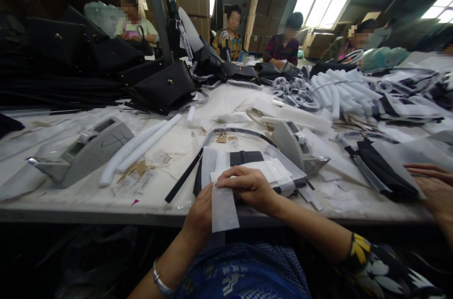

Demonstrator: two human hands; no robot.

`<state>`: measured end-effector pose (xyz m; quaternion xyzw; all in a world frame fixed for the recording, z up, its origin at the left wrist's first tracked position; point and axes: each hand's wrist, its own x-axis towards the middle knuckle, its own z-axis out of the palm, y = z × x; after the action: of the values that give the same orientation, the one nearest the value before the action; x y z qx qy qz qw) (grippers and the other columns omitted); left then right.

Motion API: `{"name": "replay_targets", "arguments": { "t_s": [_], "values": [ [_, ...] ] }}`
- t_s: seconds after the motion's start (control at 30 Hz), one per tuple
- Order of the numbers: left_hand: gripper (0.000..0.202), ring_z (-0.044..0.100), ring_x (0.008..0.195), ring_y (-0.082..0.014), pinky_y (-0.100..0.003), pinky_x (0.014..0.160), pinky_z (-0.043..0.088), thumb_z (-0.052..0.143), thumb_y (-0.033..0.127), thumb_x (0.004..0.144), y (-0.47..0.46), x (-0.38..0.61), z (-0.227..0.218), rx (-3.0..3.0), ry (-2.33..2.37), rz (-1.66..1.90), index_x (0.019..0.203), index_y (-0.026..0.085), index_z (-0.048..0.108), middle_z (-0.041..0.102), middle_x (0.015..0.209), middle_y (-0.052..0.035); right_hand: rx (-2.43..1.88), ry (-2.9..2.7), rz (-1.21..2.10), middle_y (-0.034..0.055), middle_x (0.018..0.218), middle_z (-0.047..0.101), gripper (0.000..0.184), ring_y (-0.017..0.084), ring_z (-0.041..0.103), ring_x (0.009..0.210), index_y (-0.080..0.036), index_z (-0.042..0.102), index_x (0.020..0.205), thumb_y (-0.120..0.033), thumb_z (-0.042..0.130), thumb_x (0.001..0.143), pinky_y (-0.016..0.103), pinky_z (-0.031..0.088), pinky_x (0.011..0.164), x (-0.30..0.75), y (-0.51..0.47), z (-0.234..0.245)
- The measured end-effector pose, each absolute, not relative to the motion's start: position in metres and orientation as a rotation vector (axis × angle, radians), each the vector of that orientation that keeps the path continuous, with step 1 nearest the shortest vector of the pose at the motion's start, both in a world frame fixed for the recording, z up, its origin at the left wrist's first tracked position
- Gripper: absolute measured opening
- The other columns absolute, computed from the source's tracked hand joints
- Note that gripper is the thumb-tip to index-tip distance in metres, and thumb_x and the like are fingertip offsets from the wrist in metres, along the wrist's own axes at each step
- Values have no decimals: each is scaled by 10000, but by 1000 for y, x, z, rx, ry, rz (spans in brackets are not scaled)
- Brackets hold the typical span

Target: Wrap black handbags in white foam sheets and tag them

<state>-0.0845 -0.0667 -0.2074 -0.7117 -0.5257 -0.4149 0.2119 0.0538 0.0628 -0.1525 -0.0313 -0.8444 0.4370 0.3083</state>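
At the near edge of the table, a black handbag [246,156] lies partly wrapped in thin white paper, its wrapped handle arched behind it. A translucent white paper strip [225,214] hangs down over the table edge in front of the bag. My right hand [251,189] pinches the top of this strip between thumb and fingers. Beside it on the left, my left hand [198,219] is closed at the strip's edge, its fingertips close to the right ones and partly hidden. A black strap [184,176] sticks out to the bag's left.
Grey tape dispensers [88,150] [295,145] stand left and right of the bag. White foam tubes [141,148] and tags [138,178] lie at left. Black handbags [163,87] pile behind. A co-worker's hand [433,190] touches another bag [385,171] at right.
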Motion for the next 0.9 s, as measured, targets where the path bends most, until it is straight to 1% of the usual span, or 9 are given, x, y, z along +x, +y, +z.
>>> {"name": "replay_targets", "arguments": {
  "t_s": [0.1,0.2,0.3,0.37,0.53,0.63,0.7,0.8,0.9],
  "values": [
    [275,660,1093,-228,-398,1005,531,470,149,979,-70,-84,-213,-1955,-1463,-1121,1214,111,609,716,1105,-135,-85,-2247,1115,63,1045,719,286,160,705,932,-258,753,1126,-131,607,915,277,579,844,61,57,-155],
    [243,656,1098,-220,-393,1033,495,515,114,956,-71,-83,-217,-1948,-1483,-1105,1172,130,626,717,1111,-117,-102,-2233,1060,65,1053,724,269,163,703,967,-254,758,1106,-131,597,929,304,569,911,71,57,-159],
    [181,653,1097,-219,-394,1032,488,528,112,957,-72,-83,-219,-1949,-1516,-1109,1109,125,625,712,1101,-123,-28,-2237,1037,69,1066,719,254,165,693,1002,-248,749,1121,-148,602,940,332,555,960,78,57,-165],
    [165,653,1085,-222,-400,1009,502,527,130,965,-71,-83,-220,-1941,-1536,-1118,1105,126,614,704,1104,-131,36,-2237,1024,74,1087,709,258,169,677,1039,-251,736,1147,-160,601,947,339,552,968,80,57,-169],
    [237,636,1112,-227,-386,959,541,546,160,968,-72,-83,-223,-1869,-1605,-1167,1204,147,565,674,1144,-134,147,-2285,918,81,1054,686,273,165,649,1051,-236,719,1171,-139,583,955,313,557,930,80,54,-178],
    [355,619,1157,-222,-362,941,554,540,105,959,-72,-82,-223,-1826,-1650,-1175,1305,186,527,598,1306,-152,210,-2326,791,85,1033,691,259,179,641,1067,-210,714,1155,-127,566,959,332,554,940,78,52,-181],
    [412,597,1196,-232,-373,975,539,537,92,958,-71,-83,-221,-1862,-1660,-1151,1357,189,511,570,1372,-149,228,-2336,754,95,1037,691,256,192,633,1098,-193,707,1152,-118,557,958,352,546,964,78,52,-180],
    [406,548,1259,-264,-424,1045,497,549,130,962,-72,-85,-219,-1936,-1636,-1138,1367,150,523,638,1308,-122,255,-2377,818,122,1103,685,318,210,618,1157,-166,688,1171,-60,505,934,388,521,1020,83,50,-170],
    [382,546,1265,-265,-433,1053,489,533,175,979,-72,-86,-218,-1963,-1627,-1130,1358,137,537,659,1281,-116,105,-2381,946,111,1189,677,409,199,630,1154,-183,665,1212,-32,477,882,380,515,1037,93,43,-157]
  ]
}}
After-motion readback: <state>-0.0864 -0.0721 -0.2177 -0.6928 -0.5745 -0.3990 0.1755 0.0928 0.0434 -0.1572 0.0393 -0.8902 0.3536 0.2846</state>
